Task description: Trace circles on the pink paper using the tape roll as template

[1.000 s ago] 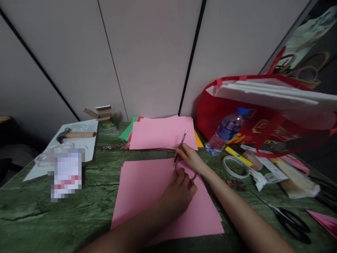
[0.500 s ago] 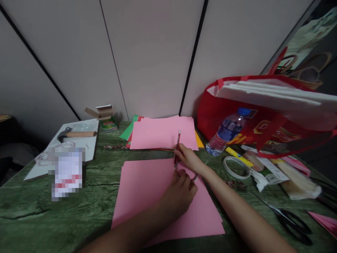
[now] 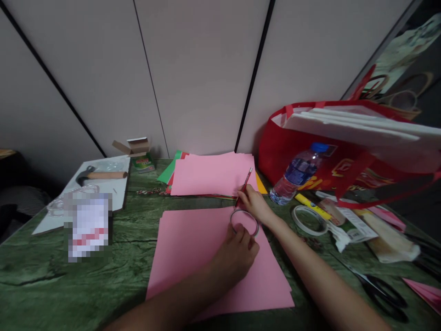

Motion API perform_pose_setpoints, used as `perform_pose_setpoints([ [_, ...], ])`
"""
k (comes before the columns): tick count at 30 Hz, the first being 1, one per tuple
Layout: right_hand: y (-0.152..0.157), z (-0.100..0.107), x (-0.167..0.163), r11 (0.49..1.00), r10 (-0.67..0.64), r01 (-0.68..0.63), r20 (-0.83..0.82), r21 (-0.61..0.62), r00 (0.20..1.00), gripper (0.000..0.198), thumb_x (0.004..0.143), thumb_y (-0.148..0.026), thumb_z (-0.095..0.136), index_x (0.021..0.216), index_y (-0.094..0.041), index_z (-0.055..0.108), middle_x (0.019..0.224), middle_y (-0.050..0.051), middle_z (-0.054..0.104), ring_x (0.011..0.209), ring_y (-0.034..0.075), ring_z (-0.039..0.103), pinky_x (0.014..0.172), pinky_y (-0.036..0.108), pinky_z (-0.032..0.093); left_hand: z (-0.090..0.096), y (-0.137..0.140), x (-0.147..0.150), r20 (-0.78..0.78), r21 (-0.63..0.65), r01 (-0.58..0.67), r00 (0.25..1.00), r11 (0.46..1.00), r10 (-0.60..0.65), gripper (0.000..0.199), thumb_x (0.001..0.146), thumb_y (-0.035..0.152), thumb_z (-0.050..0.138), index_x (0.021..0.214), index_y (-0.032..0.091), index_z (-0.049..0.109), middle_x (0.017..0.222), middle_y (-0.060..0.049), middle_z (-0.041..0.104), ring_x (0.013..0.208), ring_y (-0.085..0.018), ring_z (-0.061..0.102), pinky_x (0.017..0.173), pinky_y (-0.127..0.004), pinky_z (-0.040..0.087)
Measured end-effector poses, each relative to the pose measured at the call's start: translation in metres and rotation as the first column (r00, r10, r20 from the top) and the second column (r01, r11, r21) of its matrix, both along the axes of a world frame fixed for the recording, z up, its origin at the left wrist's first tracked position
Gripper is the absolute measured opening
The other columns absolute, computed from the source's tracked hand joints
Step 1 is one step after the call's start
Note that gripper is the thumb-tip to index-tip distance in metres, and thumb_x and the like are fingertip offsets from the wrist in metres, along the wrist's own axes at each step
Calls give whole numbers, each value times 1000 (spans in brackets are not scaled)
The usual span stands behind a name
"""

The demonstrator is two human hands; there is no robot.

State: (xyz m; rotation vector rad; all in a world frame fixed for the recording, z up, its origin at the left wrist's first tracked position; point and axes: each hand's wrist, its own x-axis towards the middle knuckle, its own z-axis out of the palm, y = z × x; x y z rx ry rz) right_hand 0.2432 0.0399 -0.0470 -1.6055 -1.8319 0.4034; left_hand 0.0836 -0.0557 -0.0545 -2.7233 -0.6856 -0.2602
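My left hand [image 3: 237, 250] rests on a stack of pink paper [image 3: 186, 257], fingers curled over the near edge of a thin greyish ring [image 3: 257, 225] that lies flat near the stack's far right corner. It may be a tape roll or hoop; I cannot tell which. Pink paper shows through its middle. My right hand [image 3: 255, 204] grips a red pencil [image 3: 245, 184] just beyond the ring. The pencil leans to the right, eraser end up, with its tip close to the ring's far edge; whether it touches the paper is unclear.
Behind lies more coloured paper [image 3: 213, 174]. At right are a water bottle [image 3: 296, 174], red bag [image 3: 275, 151], white tape roll [image 3: 293, 216], yellow glue-like tube [image 3: 313, 205] and scissors [image 3: 386, 292]. At left, a hammer [image 3: 106, 175] lies on a white board [image 3: 117, 197] near an open box [image 3: 143, 163].
My right hand has moved slightly right and away from the ring's left side, tilting the pencil further right. My left hand and the ring have stayed in place.
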Motion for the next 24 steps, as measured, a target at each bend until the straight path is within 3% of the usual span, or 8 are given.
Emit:
perform_pose_setpoints([
  [11,-19,-5,28,986,-142,146,-57,76,988,26,88,-43,38,89,-20,50,79,10,67,69,24,65,67,34,48,-1,0,0,3,4,2,1000,1000,-2,28,89,19,41,111,8,53,107,-20,58,111,-33,49,91,-52,37],
  [19,-46,-6,38,987,-153,161,-227,21,962,26,88,-47,40,86,-22,46,71,9,69,69,27,67,69,39,50,-5,1,0,15,17,-5,1000,1000,5,29,89,19,39,111,9,54,107,-18,59,110,-32,49,91,-52,37],
  [24,-69,-6,40,976,-200,216,-242,39,949,24,88,-47,41,86,-23,47,72,8,69,69,27,67,69,40,49,-5,2,0,14,-6,-4,1000,1000,4,28,89,18,39,111,9,54,107,-18,58,112,-31,47,92,-52,36],
])
